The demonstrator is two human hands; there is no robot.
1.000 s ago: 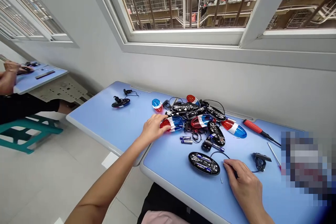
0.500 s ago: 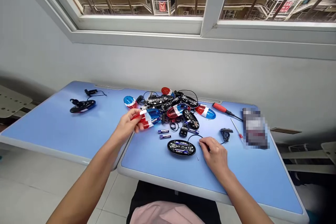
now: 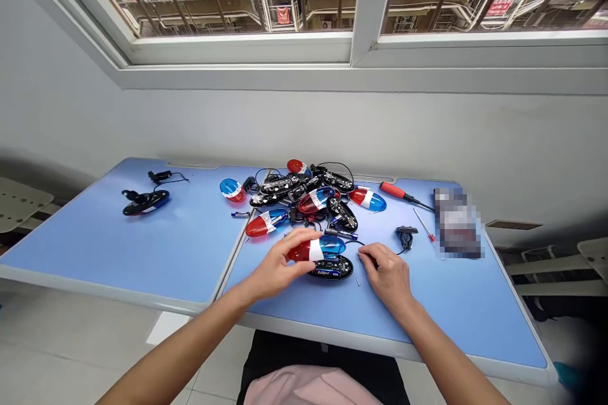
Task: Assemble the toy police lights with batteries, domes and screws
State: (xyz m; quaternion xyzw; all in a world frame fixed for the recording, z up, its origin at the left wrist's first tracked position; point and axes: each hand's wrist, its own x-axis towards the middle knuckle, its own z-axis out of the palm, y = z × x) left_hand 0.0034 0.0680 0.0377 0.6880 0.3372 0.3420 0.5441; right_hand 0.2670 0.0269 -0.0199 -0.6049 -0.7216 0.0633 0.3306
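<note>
Of six oval red, white and blue plastic covers (image 3: 315, 249), five lay about the pale-blue surface (image 3: 437, 323). The left hand (image 3: 279, 266), extended forward, gripped the sixth by its red end between parted fingers, partly over one black oval base (image 3: 335, 267), long axis running sideways, blue tip rightward. The right hand (image 3: 388, 271) rested nearby, fingers pinched together on one thin black cable (image 3: 355, 242).

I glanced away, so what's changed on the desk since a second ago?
The left hand has lifted a red-and-blue cover from the pile and carried it right and nearer, to the black oval base. The right hand stayed by the cable; base and screw lie as before.
</note>
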